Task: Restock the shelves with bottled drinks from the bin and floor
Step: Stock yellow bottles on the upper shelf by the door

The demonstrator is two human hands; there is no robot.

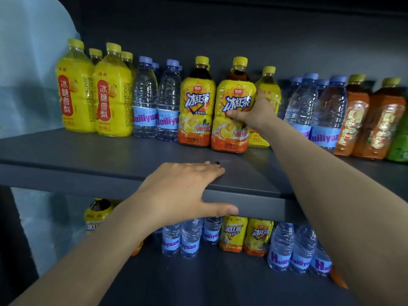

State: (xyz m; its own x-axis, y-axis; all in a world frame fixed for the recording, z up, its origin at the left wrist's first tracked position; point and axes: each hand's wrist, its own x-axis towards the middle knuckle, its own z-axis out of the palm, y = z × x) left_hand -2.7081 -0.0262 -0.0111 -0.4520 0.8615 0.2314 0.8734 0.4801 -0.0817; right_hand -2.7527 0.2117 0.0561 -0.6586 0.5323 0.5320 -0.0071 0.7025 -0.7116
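My right hand [254, 111] grips a large iced-tea bottle [231, 120] with a yellow and orange label, standing upright on the grey upper shelf [88, 155]. A matching iced-tea bottle [196, 107] stands just left of it, touching. My left hand [183, 191] rests on the shelf's front edge, fingers lying flat on top and thumb under the lip. Behind my right hand a yellow pear-drink bottle [268, 91] is partly hidden. No bin or floor shows in this view.
The upper shelf also holds two yellow pear drinks [95, 93] at the left, water bottles [154, 102], more water [318, 107] and orange tea bottles [371, 115] at the right. The lower shelf [198, 281] carries water bottles [189, 239] and iced teas [242, 235]. Bare shelf lies in front of the bottles.
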